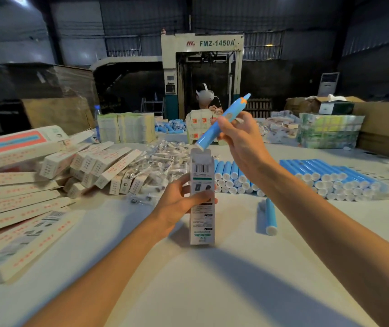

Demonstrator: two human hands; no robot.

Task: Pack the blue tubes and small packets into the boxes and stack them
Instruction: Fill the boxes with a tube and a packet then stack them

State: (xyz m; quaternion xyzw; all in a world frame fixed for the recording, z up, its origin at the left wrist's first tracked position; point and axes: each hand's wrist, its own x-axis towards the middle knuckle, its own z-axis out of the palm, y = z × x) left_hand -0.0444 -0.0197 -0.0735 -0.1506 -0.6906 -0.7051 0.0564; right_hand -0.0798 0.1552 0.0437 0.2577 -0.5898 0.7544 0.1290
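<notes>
One box (201, 197) stands upright at frame centre, top flap open, the left hand (184, 199) curled around it. Just above, the right hand (238, 138) pinches a blue tube (221, 121) with its lower end at the box mouth, not yet inside. Rows of tubes (330, 175) at right and small packets (163, 159) are unpacked, and closed boxes (94, 166) lie heaped at left, so I judge much remains. The far machine (203, 67) reads "FMZ-1450A".

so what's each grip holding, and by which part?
The left grip holds the upright box around its middle. The right grip pinches a blue tube about mid-length, its white end just above the box's open top.
</notes>
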